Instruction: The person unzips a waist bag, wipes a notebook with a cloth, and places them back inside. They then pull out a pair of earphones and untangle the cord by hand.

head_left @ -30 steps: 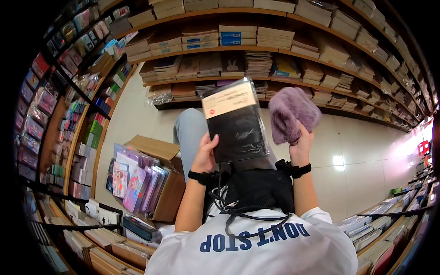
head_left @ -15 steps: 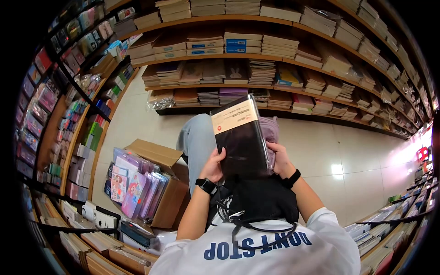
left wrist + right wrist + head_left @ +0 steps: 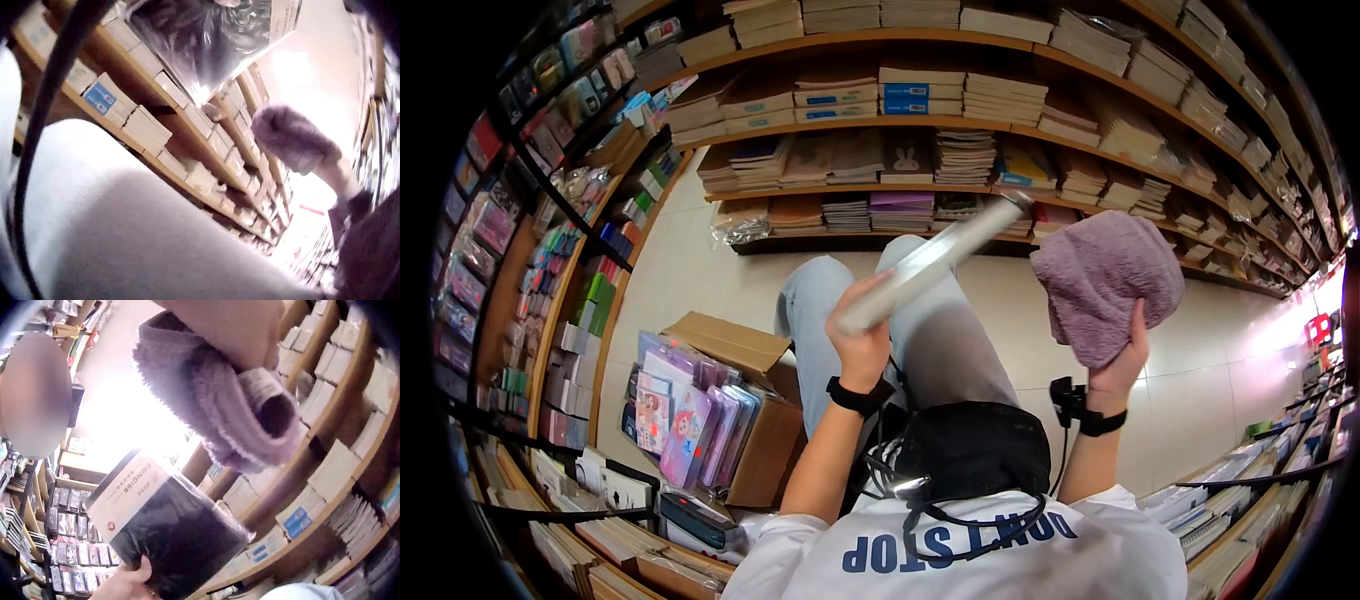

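Note:
My left hand [image 3: 862,345] grips a notebook [image 3: 945,260] by its near end, thumb on the cover. In the head view the notebook is tilted edge-on, slightly blurred, above the knees. The right wrist view shows its black cover [image 3: 181,531] with a beige "CONCISE" band and clear plastic wrap. Off to the right, my right hand [image 3: 1122,368] holds a fluffy purple cloth [image 3: 1108,280], bunched up and apart from the notebook. From the left wrist, the cloth [image 3: 290,134] appears beyond the wrapped notebook [image 3: 200,37].
An open cardboard box [image 3: 765,450] of plastic-wrapped, colourful notebooks stands on the floor at left. Shelves [image 3: 860,125] stacked with books and notebooks curve ahead. Racks of small goods [image 3: 490,230] line the left side. A black pouch [image 3: 970,450] with cables lies on the lap.
My right hand came in with the cloth to the notebook's right edge, then swung back out to the right. My left hand has turned the notebook from cover-up to edge-on.

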Demonstrator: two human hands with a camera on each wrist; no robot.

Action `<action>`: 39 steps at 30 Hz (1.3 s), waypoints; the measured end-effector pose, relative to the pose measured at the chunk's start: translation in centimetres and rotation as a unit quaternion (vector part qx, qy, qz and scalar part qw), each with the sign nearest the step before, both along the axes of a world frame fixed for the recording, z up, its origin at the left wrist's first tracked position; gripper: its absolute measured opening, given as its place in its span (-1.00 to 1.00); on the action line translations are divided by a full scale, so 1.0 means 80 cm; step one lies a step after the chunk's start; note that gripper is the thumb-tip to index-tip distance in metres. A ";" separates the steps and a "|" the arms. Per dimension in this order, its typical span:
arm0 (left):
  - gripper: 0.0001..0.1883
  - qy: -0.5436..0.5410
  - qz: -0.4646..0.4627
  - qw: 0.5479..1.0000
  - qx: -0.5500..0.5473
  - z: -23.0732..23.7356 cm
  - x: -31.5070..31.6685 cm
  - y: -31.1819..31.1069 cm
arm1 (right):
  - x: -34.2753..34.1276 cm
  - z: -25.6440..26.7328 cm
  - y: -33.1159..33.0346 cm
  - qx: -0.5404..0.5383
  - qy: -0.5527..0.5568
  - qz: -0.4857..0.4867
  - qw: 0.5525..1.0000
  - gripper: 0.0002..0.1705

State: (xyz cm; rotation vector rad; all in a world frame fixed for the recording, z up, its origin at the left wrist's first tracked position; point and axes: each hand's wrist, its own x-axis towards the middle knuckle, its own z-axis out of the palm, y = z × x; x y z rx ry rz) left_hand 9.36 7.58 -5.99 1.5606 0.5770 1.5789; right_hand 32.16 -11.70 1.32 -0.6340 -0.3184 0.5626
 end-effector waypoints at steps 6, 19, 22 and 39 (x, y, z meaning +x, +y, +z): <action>-0.81 0.231 0.189 0.858 0.418 0.073 -0.024 -0.030 | -0.017 -0.006 -0.001 -0.131 -0.006 0.121 0.984 -0.55; -0.61 0.175 0.155 0.959 0.157 0.047 0.005 -0.028 | -0.063 0.008 0.024 -0.145 -0.147 -0.040 0.978 -0.49; -0.66 0.013 -0.116 0.982 -0.148 -0.047 0.011 -0.022 | -0.076 0.010 0.031 -0.183 -0.389 -0.178 0.885 -0.62; -0.45 -0.076 -0.350 0.761 -0.541 -0.080 0.012 0.005 | -0.088 -0.054 0.112 -0.246 -0.800 0.125 0.533 -0.25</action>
